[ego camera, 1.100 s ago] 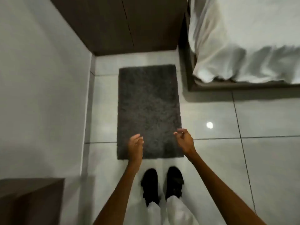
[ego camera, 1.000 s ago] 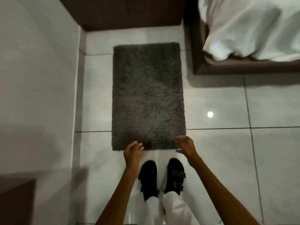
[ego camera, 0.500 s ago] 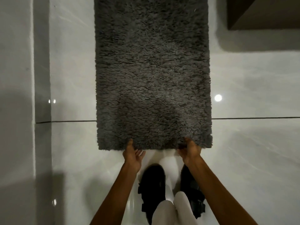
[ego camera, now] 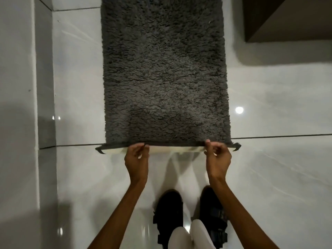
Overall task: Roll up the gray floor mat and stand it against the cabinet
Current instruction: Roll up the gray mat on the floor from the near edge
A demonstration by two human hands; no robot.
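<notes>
The gray shaggy floor mat [ego camera: 164, 72] lies flat on the glossy white tile floor and runs out of view at the top. Its near edge is lifted and folded back, showing a strip of pale cream backing [ego camera: 172, 149]. My left hand [ego camera: 137, 159] pinches that lifted edge left of centre. My right hand [ego camera: 217, 157] pinches the same edge near the right corner. The cabinet is out of view.
A white wall [ego camera: 17, 105] with a glossy skirting runs along the left. A dark brown bed base corner [ego camera: 287, 20] stands at the top right. My two feet in black sandals [ego camera: 168, 212] stand on the tiles just behind the mat.
The view has dropped closer to the floor. Both hands reached the mat's near edge, gripped it and lifted it, turning the pale underside up.
</notes>
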